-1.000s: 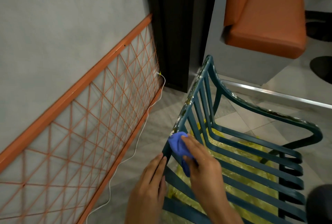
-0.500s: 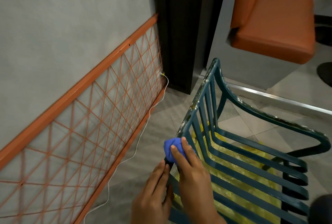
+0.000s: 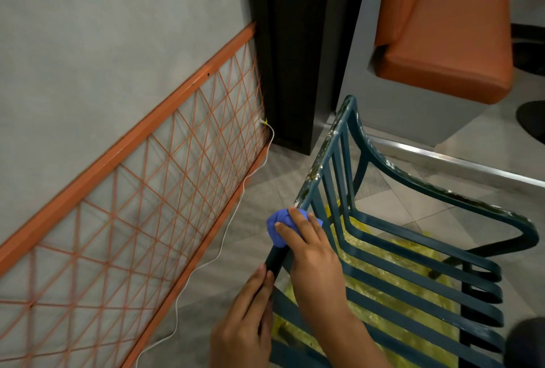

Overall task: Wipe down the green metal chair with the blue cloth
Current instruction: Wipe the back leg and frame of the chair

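Note:
The green metal chair (image 3: pixel 413 273) stands at the lower right, its slatted seat and back painted dark teal, with chipped, stained paint along the top rail and armrest. My right hand (image 3: pixel 312 252) holds the bunched blue cloth (image 3: pixel 277 229) wrapped over the near corner of the back's top rail. My left hand (image 3: pixel 244 320) grips the same frame tube just below the cloth, fingers curled round it. Yellow sheeting lies on the floor beneath the seat.
An orange wire-grid panel (image 3: pixel 141 196) runs along the grey wall on the left, with a white cable (image 3: pixel 230 220) trailing down to the floor. A dark pillar (image 3: pixel 289 52) stands behind the chair. An orange padded bench (image 3: pixel 448 37) sits at the upper right above a metal floor strip.
My right hand and the cloth slid a little along the corner of the top rail, and the view shifted so the chair sits lower and further right. My left hand stays on the frame.

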{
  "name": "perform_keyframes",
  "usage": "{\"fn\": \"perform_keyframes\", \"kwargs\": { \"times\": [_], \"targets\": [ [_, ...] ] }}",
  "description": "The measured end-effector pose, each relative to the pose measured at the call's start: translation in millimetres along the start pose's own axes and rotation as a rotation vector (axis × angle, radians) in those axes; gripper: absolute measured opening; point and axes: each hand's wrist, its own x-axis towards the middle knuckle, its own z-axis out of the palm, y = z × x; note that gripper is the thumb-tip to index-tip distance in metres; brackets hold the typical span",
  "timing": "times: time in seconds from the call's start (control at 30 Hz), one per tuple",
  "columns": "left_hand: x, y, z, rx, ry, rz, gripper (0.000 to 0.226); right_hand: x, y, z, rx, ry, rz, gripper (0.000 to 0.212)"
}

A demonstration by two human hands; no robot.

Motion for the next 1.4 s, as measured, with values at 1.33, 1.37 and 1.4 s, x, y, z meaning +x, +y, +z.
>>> {"fn": "perform_keyframes", "kwargs": {
  "times": [1.33,1.37,1.4],
  "targets": [
    [-1.6,7.0,-4.5,-0.007,0.01,-0.016,0.055,-3.0,-9.7,-4.7,-0.091,0.013,-0.092,0.056],
    [-2.6,6.5,-4.7,-0.003,0.007,-0.015,0.053,-9.6,-12.9,-4.2,-0.112,0.004,-0.133,0.054],
    [-2.9,5.3,-4.3,0.007,0.004,-0.005,0.052,-14.2,-15.5,-4.6,-0.136,-0.011,-0.177,0.052]
  ]
}}
